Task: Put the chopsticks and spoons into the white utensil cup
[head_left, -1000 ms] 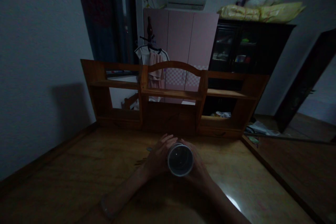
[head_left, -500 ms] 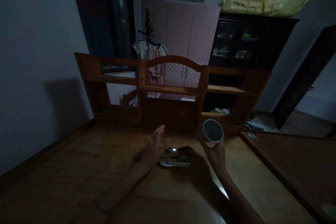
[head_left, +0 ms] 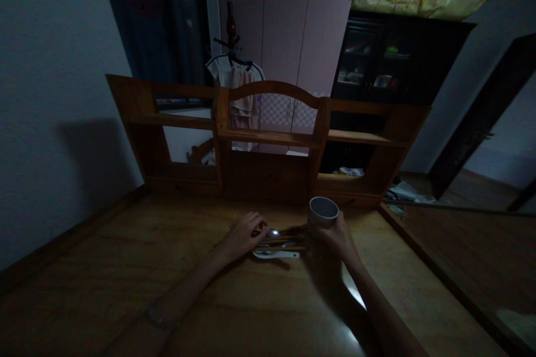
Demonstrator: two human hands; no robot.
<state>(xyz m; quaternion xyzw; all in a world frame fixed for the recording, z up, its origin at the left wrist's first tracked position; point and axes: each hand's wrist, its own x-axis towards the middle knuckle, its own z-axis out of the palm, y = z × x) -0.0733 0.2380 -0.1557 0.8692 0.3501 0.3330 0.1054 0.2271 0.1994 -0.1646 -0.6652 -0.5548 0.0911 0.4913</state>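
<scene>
A grey metal cup [head_left: 324, 211] is upright, its round mouth facing up, and my right hand [head_left: 337, 234] is wrapped around its right side and front. To its left, a small bundle of utensils lies crosswise on the wooden desk. It includes wooden chopsticks [head_left: 287, 248], a shiny metal spoon [head_left: 273, 232] and a white spoon [head_left: 276, 255] along the near side. My left hand [head_left: 245, 234] rests at the bundle's left end, fingers bent and thumb close to the metal spoon. What lies under those fingers is hidden.
A wooden shelf unit [head_left: 270, 136] stands along the desk's far edge. The wall [head_left: 54, 95] is on the left. A raised wooden rim [head_left: 435, 268] runs down the right side. Behind are a pink wardrobe [head_left: 280, 39] and a dark cabinet [head_left: 402, 61].
My right hand has brought the cup down and left, turning its mouth upward. My left hand has lowered onto the utensils' left end and its fingers have curled. The view has shifted slightly.
</scene>
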